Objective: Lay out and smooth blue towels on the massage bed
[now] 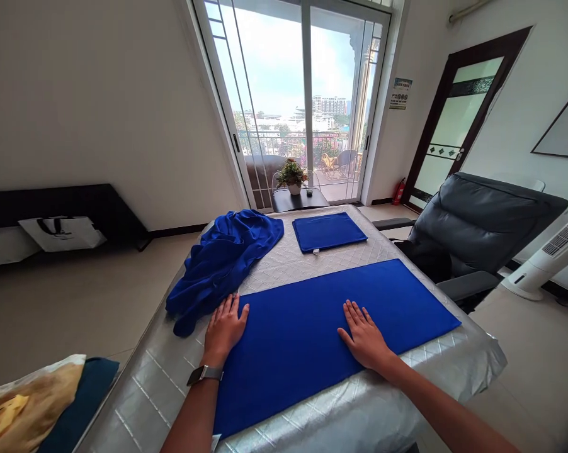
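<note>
A long blue folded cloth [298,340] lies flat and smooth across the near part of the table. My left hand [226,327] rests spread at its left edge, with a watch on the wrist. On the cloth, right of its middle, my right hand [363,333] presses flat, fingers stretched out. Both hands are open and grip nothing. Beyond the left hand sits a crumpled blue cloth [232,251] in a loose heap. A smaller, neatly folded blue cloth [329,231] with a white tag lies at the far side.
Silver quilted sheeting [152,384] covers the table. A black leather chair [482,220] stands close on the right, beside a white tower fan [548,251]. Bags [33,402] are at the lower left. A potted plant [293,176] stands on a small table near the glass door.
</note>
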The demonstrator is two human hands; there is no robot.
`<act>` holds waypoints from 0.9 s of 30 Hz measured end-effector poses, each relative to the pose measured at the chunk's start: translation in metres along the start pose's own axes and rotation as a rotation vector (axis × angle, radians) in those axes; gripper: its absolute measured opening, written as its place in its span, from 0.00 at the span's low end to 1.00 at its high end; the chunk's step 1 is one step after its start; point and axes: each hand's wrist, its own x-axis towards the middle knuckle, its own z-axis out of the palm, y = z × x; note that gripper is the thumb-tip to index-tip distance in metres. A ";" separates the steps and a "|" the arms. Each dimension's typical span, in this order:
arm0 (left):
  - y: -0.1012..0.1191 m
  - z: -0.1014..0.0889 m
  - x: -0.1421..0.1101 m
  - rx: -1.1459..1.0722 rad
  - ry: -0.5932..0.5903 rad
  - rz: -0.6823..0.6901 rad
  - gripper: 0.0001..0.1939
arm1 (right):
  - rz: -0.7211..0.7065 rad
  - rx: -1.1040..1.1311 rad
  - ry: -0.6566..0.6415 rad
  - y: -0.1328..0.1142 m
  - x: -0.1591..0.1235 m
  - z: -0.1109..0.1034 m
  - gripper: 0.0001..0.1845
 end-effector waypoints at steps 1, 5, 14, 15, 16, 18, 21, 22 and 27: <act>0.000 0.000 0.000 0.002 -0.004 -0.001 0.36 | 0.013 -0.011 0.006 0.012 -0.002 -0.001 0.44; 0.000 0.000 0.000 -0.006 -0.015 -0.018 0.36 | 0.085 -0.052 0.047 0.064 -0.009 -0.005 0.43; -0.002 0.000 0.001 -0.021 -0.019 -0.013 0.38 | 0.302 -0.170 0.086 0.195 -0.018 -0.025 0.45; -0.002 0.000 0.001 -0.015 -0.020 -0.009 0.38 | 0.316 -0.174 0.084 0.208 -0.019 -0.027 0.45; -0.002 0.000 0.001 -0.008 -0.018 -0.004 0.38 | 0.321 -0.176 0.087 0.219 -0.020 -0.029 0.45; -0.003 0.000 0.001 0.007 -0.013 0.005 0.38 | 0.320 -0.175 0.109 0.236 -0.022 -0.030 0.45; -0.004 0.002 0.002 0.013 -0.014 0.005 0.38 | 0.309 -0.175 0.154 0.246 -0.024 -0.029 0.43; -0.004 0.002 0.003 0.013 -0.014 0.004 0.38 | 0.305 -0.176 0.165 0.247 -0.024 -0.028 0.43; -0.005 0.002 0.005 0.011 -0.014 0.003 0.38 | 0.305 -0.172 0.177 0.243 -0.024 -0.027 0.42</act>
